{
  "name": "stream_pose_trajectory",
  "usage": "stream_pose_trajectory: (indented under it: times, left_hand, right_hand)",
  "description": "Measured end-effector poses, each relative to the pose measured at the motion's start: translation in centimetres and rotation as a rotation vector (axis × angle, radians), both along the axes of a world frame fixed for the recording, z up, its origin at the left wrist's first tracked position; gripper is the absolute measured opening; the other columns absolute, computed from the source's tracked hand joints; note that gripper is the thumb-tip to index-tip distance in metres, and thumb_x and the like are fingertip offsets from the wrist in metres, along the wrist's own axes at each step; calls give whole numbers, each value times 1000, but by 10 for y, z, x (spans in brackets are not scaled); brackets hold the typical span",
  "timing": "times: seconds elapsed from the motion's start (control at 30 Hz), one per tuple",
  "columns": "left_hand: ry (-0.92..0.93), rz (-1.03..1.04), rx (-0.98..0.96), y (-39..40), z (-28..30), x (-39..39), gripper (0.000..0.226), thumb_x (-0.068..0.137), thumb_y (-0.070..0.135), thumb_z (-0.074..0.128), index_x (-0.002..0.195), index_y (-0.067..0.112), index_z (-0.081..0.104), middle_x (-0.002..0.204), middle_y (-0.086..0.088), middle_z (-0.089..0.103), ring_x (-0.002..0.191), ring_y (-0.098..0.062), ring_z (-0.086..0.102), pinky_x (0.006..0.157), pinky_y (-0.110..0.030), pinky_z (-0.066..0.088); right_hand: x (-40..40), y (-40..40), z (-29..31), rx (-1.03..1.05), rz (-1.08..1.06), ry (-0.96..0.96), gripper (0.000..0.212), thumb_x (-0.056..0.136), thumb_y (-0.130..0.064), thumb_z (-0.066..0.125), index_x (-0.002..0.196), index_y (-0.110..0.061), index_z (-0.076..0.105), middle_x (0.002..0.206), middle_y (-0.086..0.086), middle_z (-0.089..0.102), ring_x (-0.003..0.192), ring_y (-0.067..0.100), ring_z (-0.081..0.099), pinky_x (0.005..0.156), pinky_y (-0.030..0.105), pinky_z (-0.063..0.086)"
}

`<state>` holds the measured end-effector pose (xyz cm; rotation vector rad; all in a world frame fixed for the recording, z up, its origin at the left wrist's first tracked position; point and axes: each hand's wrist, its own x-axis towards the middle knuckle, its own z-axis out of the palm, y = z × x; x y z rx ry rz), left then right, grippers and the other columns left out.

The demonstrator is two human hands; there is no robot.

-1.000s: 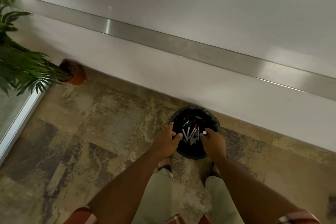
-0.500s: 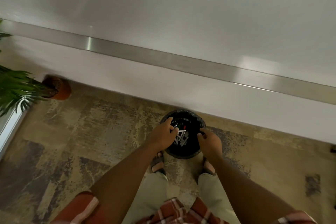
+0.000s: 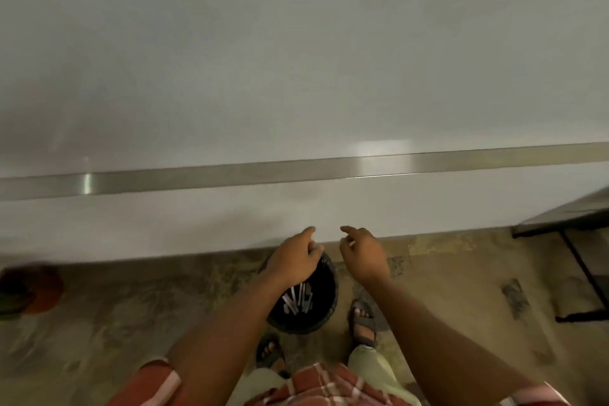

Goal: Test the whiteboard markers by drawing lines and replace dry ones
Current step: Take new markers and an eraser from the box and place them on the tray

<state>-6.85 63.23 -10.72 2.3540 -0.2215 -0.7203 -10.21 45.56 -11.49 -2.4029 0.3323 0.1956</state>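
Both of my hands have come up from the black bin (image 3: 324, 303) since a moment ago, and the view has lifted toward the whiteboard (image 3: 296, 53). Now my left hand (image 3: 293, 262) is over the far rim of the bin with the fingers curled; it seems to pinch something small, but the picture is blurred and I cannot tell for sure. My right hand (image 3: 364, 254) is beside it, a little apart, with loosely bent fingers, and something pale shows at the fingertips, maybe a cap or a marker end; this too I cannot tell. Several markers (image 3: 296, 298) lie inside the bin on the floor, near my feet. I judge that I am between discarding dry markers and testing again; next I need a marker uncapped and brought to the board to draw a line
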Motion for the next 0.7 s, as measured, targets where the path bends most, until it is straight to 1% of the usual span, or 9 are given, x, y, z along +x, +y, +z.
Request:
stream_pose_trajectory:
  times: [0.1,0.17,0.33,0.43,0.57,0.7]
  left_hand:
    - [-45,-113,24,-19,25,6,58,102,46,45,155,29,30,138,4,59,122,-18,57,105,-38,46]
    - [-104,-216,40,-37,43,11,57,102,46,45,155,29,31,142,4,56,126,-18,55,106,-36,44]
    - [-277,-336,37,-101,83,26,52,103,45,46,152,32,35,143,7,55,127,-18,55,106,-34,45]
    - [-350,-392,18,-149,104,33,50,103,45,46,150,33,37,142,8,56,126,-18,56,106,-34,47]
    - [-431,-455,-31,-214,132,38,49,102,43,47,149,29,41,138,8,59,123,-17,57,104,-37,49]
    - [-499,-511,-68,-293,153,34,49,102,41,48,148,27,43,137,8,59,122,-16,58,102,-36,49]
  right_hand:
    - [-5,-17,29,-19,-56,-54,37,102,-27,51,137,-21,59,128,5,63,97,17,67,86,26,51]
    - [-7,-34,50,-41,-109,-104,37,102,-28,51,137,-21,59,127,4,64,97,17,67,84,24,49]
    - [-9,-92,93,-107,-190,-230,36,102,-29,51,136,-22,60,127,2,64,101,17,67,88,27,54]
    - [-10,-141,113,-157,-223,-297,36,102,-27,52,136,-21,61,125,3,64,101,18,67,86,28,54]
    - [-15,-205,137,-216,-264,-355,36,100,-27,53,135,-20,62,123,1,64,103,18,65,84,31,54]
    - [-32,-275,159,-288,-293,-382,37,100,-29,51,135,-21,61,127,-1,63,108,19,64,86,38,56]
